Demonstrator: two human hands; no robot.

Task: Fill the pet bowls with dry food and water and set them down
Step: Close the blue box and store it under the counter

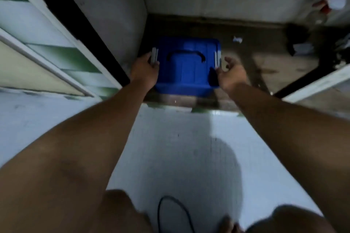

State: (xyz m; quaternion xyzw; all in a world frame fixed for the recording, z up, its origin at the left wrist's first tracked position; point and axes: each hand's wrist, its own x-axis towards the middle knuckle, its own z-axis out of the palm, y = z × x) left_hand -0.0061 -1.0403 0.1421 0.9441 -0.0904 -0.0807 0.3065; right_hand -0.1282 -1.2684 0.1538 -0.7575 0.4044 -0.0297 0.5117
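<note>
I'm crouched over a blue lidded storage box (186, 66) that sits on the dark floor of a low cupboard, tight against its left wall, with my left hand (145, 71) curled around the grey clip (154, 56) on its left side and my right hand (230, 73) spread half open just beside the right clip (217, 58) – close, holding nothing yet. If this holds the dry food I'd guess it's heavy and shifts inside, and the hard plastic looks smooth and slippery. So the sides under the rim, or the dark lid handle (186, 54), seem the best holds – no bowls in view yet.
</note>
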